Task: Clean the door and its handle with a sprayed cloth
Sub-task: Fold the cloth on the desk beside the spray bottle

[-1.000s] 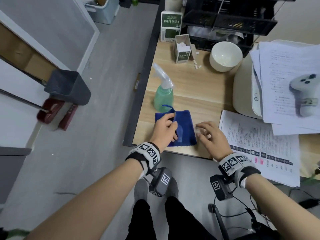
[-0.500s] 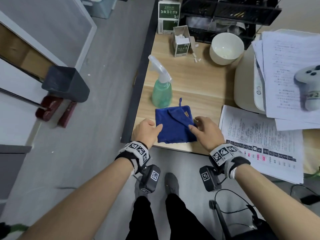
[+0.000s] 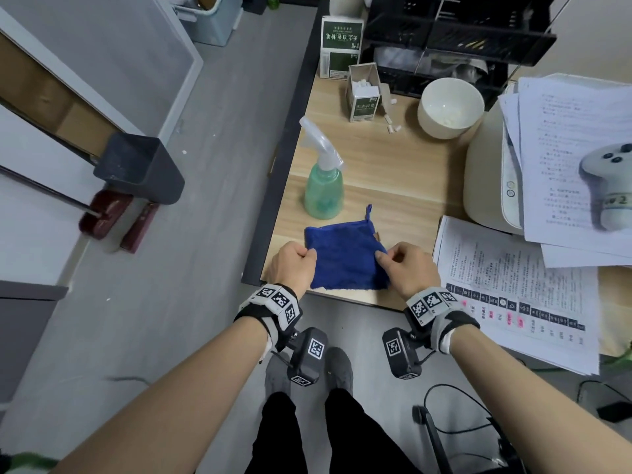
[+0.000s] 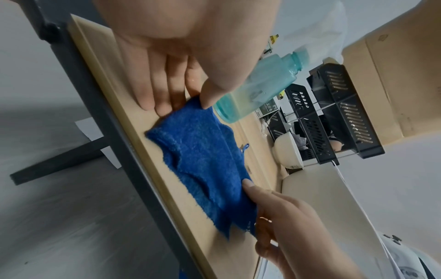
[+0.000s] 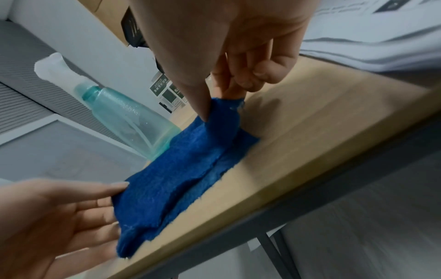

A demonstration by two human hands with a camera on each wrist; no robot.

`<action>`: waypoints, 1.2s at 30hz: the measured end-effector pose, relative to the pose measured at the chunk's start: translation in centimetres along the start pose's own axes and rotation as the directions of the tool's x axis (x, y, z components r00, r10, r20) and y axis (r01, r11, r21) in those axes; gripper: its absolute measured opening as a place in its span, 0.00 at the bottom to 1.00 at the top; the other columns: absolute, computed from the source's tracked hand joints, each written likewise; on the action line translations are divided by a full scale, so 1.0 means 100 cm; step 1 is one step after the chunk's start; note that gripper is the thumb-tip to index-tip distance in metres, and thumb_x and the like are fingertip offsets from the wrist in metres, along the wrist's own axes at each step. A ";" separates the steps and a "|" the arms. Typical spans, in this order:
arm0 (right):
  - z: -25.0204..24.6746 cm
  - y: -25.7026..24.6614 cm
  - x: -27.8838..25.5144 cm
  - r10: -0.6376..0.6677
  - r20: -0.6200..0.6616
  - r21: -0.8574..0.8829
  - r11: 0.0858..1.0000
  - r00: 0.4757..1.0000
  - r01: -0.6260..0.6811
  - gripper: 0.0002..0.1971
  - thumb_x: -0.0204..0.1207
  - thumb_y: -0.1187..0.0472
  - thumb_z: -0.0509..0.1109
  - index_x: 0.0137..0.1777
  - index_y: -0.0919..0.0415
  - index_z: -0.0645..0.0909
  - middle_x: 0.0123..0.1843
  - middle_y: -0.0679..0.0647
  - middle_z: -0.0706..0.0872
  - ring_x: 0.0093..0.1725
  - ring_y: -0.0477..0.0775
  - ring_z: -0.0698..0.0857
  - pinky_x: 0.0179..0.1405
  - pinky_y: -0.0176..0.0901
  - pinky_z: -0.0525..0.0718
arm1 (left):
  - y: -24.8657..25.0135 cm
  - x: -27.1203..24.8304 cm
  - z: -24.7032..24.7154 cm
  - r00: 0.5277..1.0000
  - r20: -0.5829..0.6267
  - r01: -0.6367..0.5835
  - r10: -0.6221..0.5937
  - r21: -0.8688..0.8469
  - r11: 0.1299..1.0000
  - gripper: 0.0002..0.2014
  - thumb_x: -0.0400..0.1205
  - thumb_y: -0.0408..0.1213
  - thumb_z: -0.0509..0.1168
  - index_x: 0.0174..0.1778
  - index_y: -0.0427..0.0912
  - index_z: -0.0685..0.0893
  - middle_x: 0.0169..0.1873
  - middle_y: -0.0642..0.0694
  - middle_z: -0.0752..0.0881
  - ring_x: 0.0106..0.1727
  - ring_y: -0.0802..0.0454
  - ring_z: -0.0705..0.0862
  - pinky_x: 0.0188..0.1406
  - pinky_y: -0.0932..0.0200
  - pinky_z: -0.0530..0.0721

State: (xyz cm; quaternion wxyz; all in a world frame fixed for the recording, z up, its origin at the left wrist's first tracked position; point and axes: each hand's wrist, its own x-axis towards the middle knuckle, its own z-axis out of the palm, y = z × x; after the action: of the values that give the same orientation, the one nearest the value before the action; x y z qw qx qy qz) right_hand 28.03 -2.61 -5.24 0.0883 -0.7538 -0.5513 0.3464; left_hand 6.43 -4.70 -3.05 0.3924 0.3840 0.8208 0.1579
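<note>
A blue cloth [image 3: 343, 258] lies folded at the near edge of the wooden desk [image 3: 393, 172]. My left hand [image 3: 294, 265] pinches its left edge between thumb and fingers, as the left wrist view shows on the blue cloth [image 4: 205, 160]. My right hand [image 3: 407, 268] pinches the cloth's right edge; in the right wrist view the blue cloth [image 5: 183, 166] is lifted slightly there. A green spray bottle [image 3: 323, 186] with a white trigger head stands just behind the cloth. The door and its handle are not clearly in view.
Behind the bottle stand small green-and-white boxes [image 3: 363, 97], a white bowl [image 3: 450, 109] and a black rack [image 3: 455, 32]. To the right are a cream machine [image 3: 485, 186], paper sheets [image 3: 513, 289] and a white controller [image 3: 610, 189]. A dark bin [image 3: 140, 169] sits on the floor at left.
The left hand came off the top of the cloth to its left edge. The right hand came onto its right edge. Both now pinch the cloth, which lies spread wider.
</note>
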 end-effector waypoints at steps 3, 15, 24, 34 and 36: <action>0.006 0.000 -0.002 -0.013 0.034 -0.003 1.000 0.999 0.013 0.17 0.74 0.37 0.69 0.37 0.50 0.81 0.39 0.49 0.89 0.43 0.59 0.87 0.45 0.50 0.85 | -0.008 0.002 0.002 1.000 0.029 0.008 -0.006 -0.072 0.997 0.08 0.82 0.47 0.65 0.39 0.49 0.78 0.44 0.45 0.90 0.48 0.39 0.89 0.52 0.43 0.88; -0.010 0.010 -0.008 -0.101 -0.010 0.125 0.987 0.995 0.101 0.13 0.84 0.50 0.64 0.43 0.53 0.85 0.41 0.50 0.89 0.46 0.59 0.85 0.45 0.47 0.76 | 0.021 -0.018 0.016 0.955 0.195 -0.142 0.225 -0.368 0.919 0.05 0.83 0.32 0.65 0.49 0.47 0.83 0.35 0.48 0.87 0.32 0.51 0.85 0.30 0.55 0.84; 0.016 -0.007 -0.018 -0.662 0.028 0.077 0.749 0.749 0.658 0.16 0.77 0.71 0.70 0.62 0.57 0.85 0.63 0.51 0.84 0.60 0.56 0.80 0.61 0.43 0.79 | 0.021 0.004 -0.020 0.983 -0.137 -0.150 0.125 -0.184 0.971 0.19 0.77 0.31 0.64 0.64 0.47 0.79 0.55 0.49 0.86 0.53 0.51 0.85 0.56 0.53 0.84; 0.027 0.000 -0.010 -0.594 0.217 -0.212 0.746 0.774 0.632 0.27 0.81 0.60 0.70 0.80 0.60 0.73 0.84 0.56 0.69 0.79 0.62 0.69 0.72 0.55 0.79 | 0.070 0.057 -0.018 0.935 -0.007 -0.347 0.354 -0.215 0.913 0.40 0.65 0.43 0.82 0.72 0.57 0.72 0.68 0.52 0.78 0.68 0.54 0.75 0.66 0.57 0.74; 0.022 0.001 -0.006 -0.544 0.205 -0.230 0.781 0.813 0.581 0.27 0.83 0.57 0.67 0.82 0.59 0.70 0.86 0.56 0.66 0.81 0.62 0.66 0.74 0.55 0.77 | 0.065 0.060 -0.021 0.930 -0.004 -0.355 0.367 -0.263 0.897 0.34 0.63 0.44 0.82 0.64 0.58 0.77 0.59 0.54 0.85 0.61 0.53 0.83 0.61 0.54 0.82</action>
State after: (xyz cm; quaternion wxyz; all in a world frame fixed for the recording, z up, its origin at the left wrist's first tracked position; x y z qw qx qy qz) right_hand 26.63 -3.71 -6.70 0.0442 -0.5355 -0.7992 0.2695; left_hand 5.73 4.18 -1.27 0.4215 0.4784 0.6985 0.3249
